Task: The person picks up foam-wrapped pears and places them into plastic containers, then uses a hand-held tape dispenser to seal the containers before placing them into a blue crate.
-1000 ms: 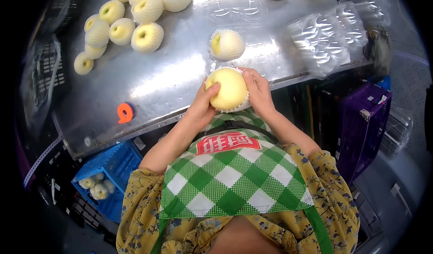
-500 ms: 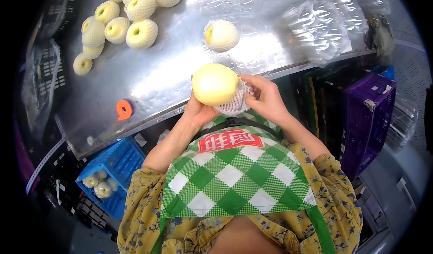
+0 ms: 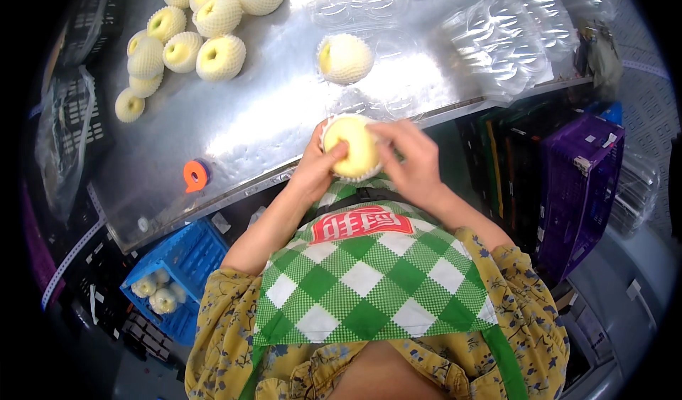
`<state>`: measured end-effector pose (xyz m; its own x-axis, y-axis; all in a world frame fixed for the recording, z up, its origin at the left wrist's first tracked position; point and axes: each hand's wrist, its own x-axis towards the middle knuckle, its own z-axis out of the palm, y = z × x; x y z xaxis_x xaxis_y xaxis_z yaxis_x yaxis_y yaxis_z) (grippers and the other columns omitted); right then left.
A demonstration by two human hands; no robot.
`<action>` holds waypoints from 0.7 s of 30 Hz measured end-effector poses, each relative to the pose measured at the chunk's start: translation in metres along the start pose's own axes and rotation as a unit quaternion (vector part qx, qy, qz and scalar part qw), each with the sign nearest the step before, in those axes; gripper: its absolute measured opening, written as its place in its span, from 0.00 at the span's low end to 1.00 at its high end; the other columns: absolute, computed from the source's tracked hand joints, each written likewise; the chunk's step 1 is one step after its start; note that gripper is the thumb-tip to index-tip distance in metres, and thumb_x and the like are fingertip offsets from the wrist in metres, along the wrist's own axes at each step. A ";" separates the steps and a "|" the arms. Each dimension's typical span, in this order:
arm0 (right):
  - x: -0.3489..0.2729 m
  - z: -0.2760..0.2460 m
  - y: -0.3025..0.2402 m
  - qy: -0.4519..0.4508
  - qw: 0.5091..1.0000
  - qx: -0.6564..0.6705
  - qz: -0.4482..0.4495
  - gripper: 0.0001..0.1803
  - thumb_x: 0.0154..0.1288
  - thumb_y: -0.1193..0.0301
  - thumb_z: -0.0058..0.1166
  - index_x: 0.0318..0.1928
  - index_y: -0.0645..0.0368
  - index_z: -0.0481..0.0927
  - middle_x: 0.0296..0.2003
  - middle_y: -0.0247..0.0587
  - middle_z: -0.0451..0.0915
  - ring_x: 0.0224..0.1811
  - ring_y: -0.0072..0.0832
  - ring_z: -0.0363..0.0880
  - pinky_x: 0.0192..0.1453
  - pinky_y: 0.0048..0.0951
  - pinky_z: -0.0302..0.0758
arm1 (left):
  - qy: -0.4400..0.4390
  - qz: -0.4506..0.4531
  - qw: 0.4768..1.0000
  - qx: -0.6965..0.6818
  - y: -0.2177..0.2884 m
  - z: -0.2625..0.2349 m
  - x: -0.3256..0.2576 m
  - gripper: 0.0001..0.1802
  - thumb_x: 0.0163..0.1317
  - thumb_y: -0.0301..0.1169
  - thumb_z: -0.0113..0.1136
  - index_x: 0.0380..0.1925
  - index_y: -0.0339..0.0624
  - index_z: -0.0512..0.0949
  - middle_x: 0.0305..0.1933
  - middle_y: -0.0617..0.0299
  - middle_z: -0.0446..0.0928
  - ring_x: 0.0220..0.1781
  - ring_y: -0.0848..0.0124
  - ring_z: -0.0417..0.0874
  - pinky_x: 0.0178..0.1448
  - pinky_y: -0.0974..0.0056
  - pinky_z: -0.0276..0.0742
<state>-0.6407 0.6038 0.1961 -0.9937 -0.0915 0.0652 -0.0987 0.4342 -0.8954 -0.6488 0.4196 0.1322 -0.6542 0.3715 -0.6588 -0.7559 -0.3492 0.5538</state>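
Observation:
Just over the table's front edge, my left hand [image 3: 316, 167] is closed round a yellow fruit [image 3: 357, 143] that looks like an apple, its thumb lying across the top. A white foam net [image 3: 327, 126] wraps the fruit's sides and leaves its upper face bare. My right hand [image 3: 413, 160] is at the fruit's right side, fingers curled in at the net's edge; its fingertips are slightly blurred. Another netted fruit [image 3: 345, 59] rests on the metal table [image 3: 234, 126] beyond my hands. Several more netted fruits [image 3: 221, 57] are grouped at the far left.
Clear plastic packs [image 3: 497, 48] are stacked at the table's right, and a clear tray [image 3: 359, 6] lies farther back. An orange tape dispenser [image 3: 197, 175] sits near the front left edge. Below are a blue crate [image 3: 202, 251] holding fruit and a purple crate [image 3: 579, 194] at right.
The fruit has turned and now sits inside the net, which hung beside it before. My left thumb has come over its top; my right hand has moved slightly left.

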 end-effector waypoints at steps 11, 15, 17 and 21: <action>-0.004 0.020 0.041 -0.003 0.954 0.235 0.185 0.50 0.42 0.67 0.69 0.66 0.62 0.57 0.62 0.51 0.59 0.64 0.39 0.62 0.65 0.36 0.64 | -0.053 0.205 0.955 0.208 0.015 0.011 0.012 0.32 0.61 0.32 0.59 0.65 0.43 0.60 0.64 0.56 0.64 0.63 0.62 0.68 0.66 0.59 0.64; 0.004 0.022 0.057 0.094 0.990 0.009 0.104 0.47 0.38 0.71 0.68 0.62 0.60 0.63 0.54 0.51 0.64 0.59 0.42 0.66 0.63 0.38 0.65 | 0.083 0.283 0.883 0.367 0.024 -0.018 0.034 0.29 0.60 0.31 0.59 0.60 0.39 0.63 0.59 0.53 0.66 0.55 0.64 0.73 0.53 0.62 0.73; 0.011 0.031 0.056 0.096 0.992 -0.039 0.077 0.46 0.38 0.71 0.68 0.62 0.60 0.63 0.54 0.51 0.63 0.59 0.43 0.65 0.63 0.38 0.65 | 0.134 0.262 0.849 0.438 0.022 -0.025 0.047 0.29 0.56 0.28 0.61 0.57 0.38 0.65 0.49 0.54 0.70 0.44 0.68 0.77 0.44 0.65 0.76; 0.022 0.049 0.049 0.113 0.982 -0.135 0.063 0.45 0.36 0.69 0.70 0.61 0.56 0.66 0.55 0.51 0.61 0.57 0.49 0.63 0.60 0.41 0.66 | 0.137 0.201 0.882 0.404 0.018 -0.029 0.064 0.29 0.53 0.25 0.63 0.55 0.39 0.66 0.35 0.60 0.74 0.32 0.73 0.78 0.37 0.67 0.75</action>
<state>-0.6644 0.5787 0.1322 -0.9824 0.1661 0.0855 0.0447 0.6533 -0.7558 -0.7034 0.4125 0.0849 -0.9268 0.0967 -0.3629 -0.3064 0.3638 0.8796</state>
